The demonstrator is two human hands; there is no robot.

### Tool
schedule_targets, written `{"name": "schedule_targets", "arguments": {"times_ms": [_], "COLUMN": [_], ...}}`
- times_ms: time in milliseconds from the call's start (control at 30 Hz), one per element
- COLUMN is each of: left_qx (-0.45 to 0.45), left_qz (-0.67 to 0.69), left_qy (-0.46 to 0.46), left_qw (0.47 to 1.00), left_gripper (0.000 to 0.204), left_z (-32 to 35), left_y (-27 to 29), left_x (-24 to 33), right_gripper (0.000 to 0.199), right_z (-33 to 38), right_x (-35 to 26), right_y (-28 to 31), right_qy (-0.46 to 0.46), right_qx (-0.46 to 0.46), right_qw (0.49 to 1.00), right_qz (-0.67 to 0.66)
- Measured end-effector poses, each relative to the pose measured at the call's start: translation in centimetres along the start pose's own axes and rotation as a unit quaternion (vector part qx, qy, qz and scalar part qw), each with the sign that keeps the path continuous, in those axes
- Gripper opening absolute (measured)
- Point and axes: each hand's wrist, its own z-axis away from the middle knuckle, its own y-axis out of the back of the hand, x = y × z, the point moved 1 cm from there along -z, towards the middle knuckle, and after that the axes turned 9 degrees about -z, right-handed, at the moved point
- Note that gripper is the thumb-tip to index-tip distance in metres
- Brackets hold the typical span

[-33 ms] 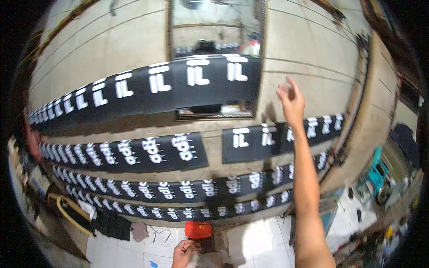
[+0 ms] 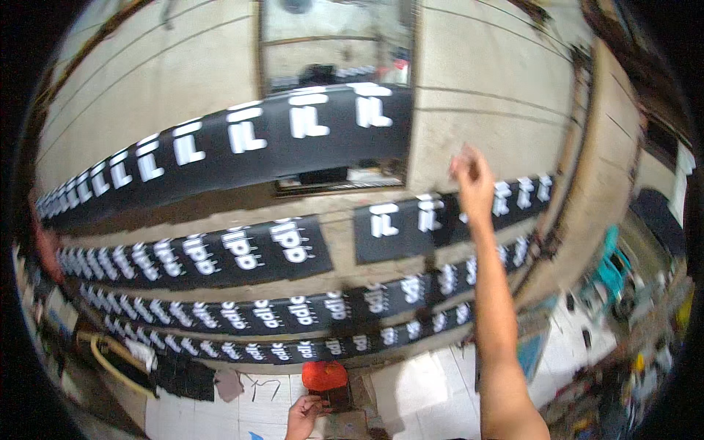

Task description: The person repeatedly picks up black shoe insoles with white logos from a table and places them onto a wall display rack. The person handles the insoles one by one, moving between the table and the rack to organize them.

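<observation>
My right hand (image 2: 473, 176) is raised on an outstretched arm in front of the wall. Its fingers are loosely curled and apart, slightly blurred, and nothing shows in them. Just below it hangs a short black fabric strip (image 2: 400, 246) with white print, partly hidden by my forearm. To the left, a long black printed strip (image 2: 213, 172) stretches across the wall and over a mirror. My left hand (image 2: 306, 416) is low, with its fingers bent together; whatever they may hold is hidden. A red-orange rounded object (image 2: 324, 376) lies just beyond it.
Several more black printed strips (image 2: 249, 253) hang in rows on lines. A framed mirror (image 2: 330, 26) is on the pale wall (image 2: 484, 51). Dark cloth (image 2: 187, 378) lies on the white tiled floor (image 2: 433, 374). A teal machine (image 2: 609, 275) stands at the right.
The view has shifted a little, so the wall and strips sit further left. My right hand appears slightly lower, nearer the short strip. My left hand stays about where it was.
</observation>
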Motion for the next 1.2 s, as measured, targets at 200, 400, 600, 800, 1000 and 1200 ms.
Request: {"name": "schedule_targets", "arguments": {"times_ms": [200,400,600,800,1000,1200], "left_qx": [-0.245,-0.481,-0.709,-0.623,-0.734,-0.751], "left_qz": [-0.259,-0.445,-0.486,-0.508,-0.383,-0.28], "left_qy": [0.223,0.314,0.128,0.298,0.224,0.264], "left_qw": [0.907,0.687,0.495,0.515,0.515,0.536], "left_gripper": [0.04,0.039,0.032,0.021,0.025,0.022], "left_z": [-1.5,-1.0,-0.8,10.7,29.6,42.7], "left_y": [6.0,1.4,-17.6,-38.5,-61.3,-81.7], "left_x": [-19.9,-32.3,-35.5,-38.7,-38.0,-39.0], "right_gripper": [0.038,0.027,0.016,0.022,0.022,0.021], "right_z": [52.7,90.3,97.7,96.8,93.3,95.8], "right_x": [-0.6,-36.4,-53.2,-56.5,-61.0,-64.3], "right_y": [18.5,30.4,34.6,40.6,47.1,51.9], "right_qy": [-0.501,-0.855,-0.535,-0.504,-0.51,-0.392], "right_qx": [-0.304,0.314,0.784,0.789,0.781,0.876], "right_qw": [0.746,0.309,0.23,0.342,0.337,0.253], "right_qz": [0.317,0.274,0.215,0.079,0.128,0.119]}}
